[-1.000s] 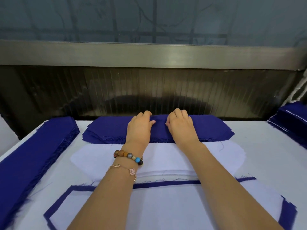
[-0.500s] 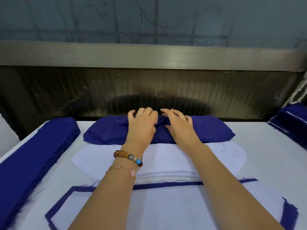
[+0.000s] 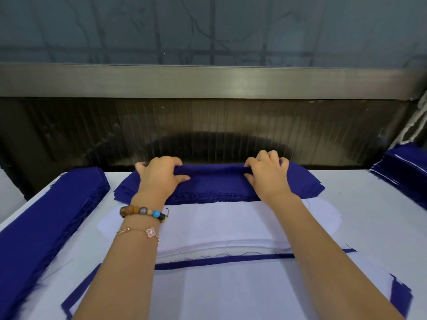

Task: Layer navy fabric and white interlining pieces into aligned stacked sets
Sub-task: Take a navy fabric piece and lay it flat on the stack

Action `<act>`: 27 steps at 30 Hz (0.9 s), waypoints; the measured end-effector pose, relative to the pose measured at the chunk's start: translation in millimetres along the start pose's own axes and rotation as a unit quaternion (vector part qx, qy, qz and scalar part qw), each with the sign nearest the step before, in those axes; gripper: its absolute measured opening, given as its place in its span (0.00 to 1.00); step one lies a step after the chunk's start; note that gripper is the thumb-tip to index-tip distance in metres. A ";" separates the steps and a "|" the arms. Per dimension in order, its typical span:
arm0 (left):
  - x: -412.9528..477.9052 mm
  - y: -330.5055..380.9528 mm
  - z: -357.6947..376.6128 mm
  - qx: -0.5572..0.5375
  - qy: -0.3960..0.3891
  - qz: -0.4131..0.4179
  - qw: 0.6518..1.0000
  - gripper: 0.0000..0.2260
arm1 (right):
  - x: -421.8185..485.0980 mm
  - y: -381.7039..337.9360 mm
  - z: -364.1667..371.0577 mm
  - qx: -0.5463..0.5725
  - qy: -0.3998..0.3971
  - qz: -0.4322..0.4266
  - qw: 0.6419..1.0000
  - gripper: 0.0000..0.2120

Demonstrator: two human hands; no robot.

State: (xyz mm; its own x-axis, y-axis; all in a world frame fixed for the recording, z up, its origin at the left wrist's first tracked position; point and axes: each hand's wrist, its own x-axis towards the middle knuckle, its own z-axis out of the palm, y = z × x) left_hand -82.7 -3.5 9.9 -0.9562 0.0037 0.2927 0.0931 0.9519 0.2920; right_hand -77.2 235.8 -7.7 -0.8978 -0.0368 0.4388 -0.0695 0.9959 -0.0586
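A stack of navy fabric pieces [image 3: 215, 183] lies at the far middle of the white table [image 3: 374, 218]. My left hand [image 3: 159, 175] and my right hand [image 3: 268, 174] both grip the far edge of the top navy piece, which is lifted into a raised fold between them. Just in front of that stack lies a stack of white interlining pieces [image 3: 219, 225]. Nearest me is a layered set [image 3: 231, 285]: white interlining on a navy piece whose border shows around it.
A long thick stack of navy strips [image 3: 44, 225] runs along the left table edge. Another navy stack [image 3: 406, 172] sits at the far right. Behind the table stand a dark ribbed panel [image 3: 208, 130] and a metal rail [image 3: 208, 82].
My hands have moved apart along the far edge of the navy stack. They went from resting close together to gripping the top piece and lifting its edge.
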 end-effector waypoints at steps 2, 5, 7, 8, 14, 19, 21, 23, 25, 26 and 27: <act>1.3 -8.3 -4.3 -0.005 -0.014 -0.033 0.999 0.07 | -0.3 12.9 -4.2 -0.011 -0.010 0.032 0.999 0.13; 2.3 -16.8 -8.0 -0.006 -0.024 -0.060 0.998 0.07 | -0.8 31.5 -9.3 -0.024 -0.028 0.085 0.996 0.12; 1.9 -19.9 -10.2 -0.008 -0.019 -0.062 0.998 0.07 | -1.4 41.0 -12.4 -0.025 -0.033 0.118 0.992 0.12; 1.8 -20.9 -11.5 -0.010 -0.014 -0.061 0.998 0.07 | -1.8 45.1 -13.8 -0.023 -0.026 0.133 0.991 0.12; -1.2 -29.6 -15.7 0.031 -0.056 -0.126 0.990 0.12 | -6.2 61.1 -18.8 -0.004 -0.021 0.203 0.979 0.09; -0.5 -37.3 -15.8 0.016 -0.053 -0.173 0.983 0.19 | -8.1 74.5 -16.5 0.002 -0.038 0.238 0.971 0.15; -0.6 -39.2 -16.0 0.003 -0.026 -0.181 0.983 0.19 | -7.5 78.4 -14.9 0.009 -0.035 0.250 0.968 0.15; -0.6 -42.4 -17.8 0.004 -0.005 -0.201 0.980 0.20 | -6.9 82.1 -12.7 0.005 -0.026 0.266 0.964 0.15; -0.3 -47.3 -18.9 0.010 0.002 -0.223 0.975 0.19 | -6.7 85.4 -10.2 0.010 -0.021 0.282 0.959 0.14; -0.3 -49.5 -19.0 0.007 0.005 -0.235 0.972 0.18 | -6.9 86.9 -8.8 0.020 -0.021 0.291 0.956 0.14; -0.5 -51.2 -18.8 0.001 0.012 -0.248 0.969 0.18 | -7.1 88.5 -7.4 0.034 -0.022 0.299 0.953 0.14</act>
State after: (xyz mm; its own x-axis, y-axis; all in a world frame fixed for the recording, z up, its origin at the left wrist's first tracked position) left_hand -81.8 -58.0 11.9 -0.8765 -0.4610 0.1389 -0.3758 0.8354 0.4012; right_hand -73.7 324.7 -9.4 -0.8025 0.5312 0.2716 0.4340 0.8322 -0.3451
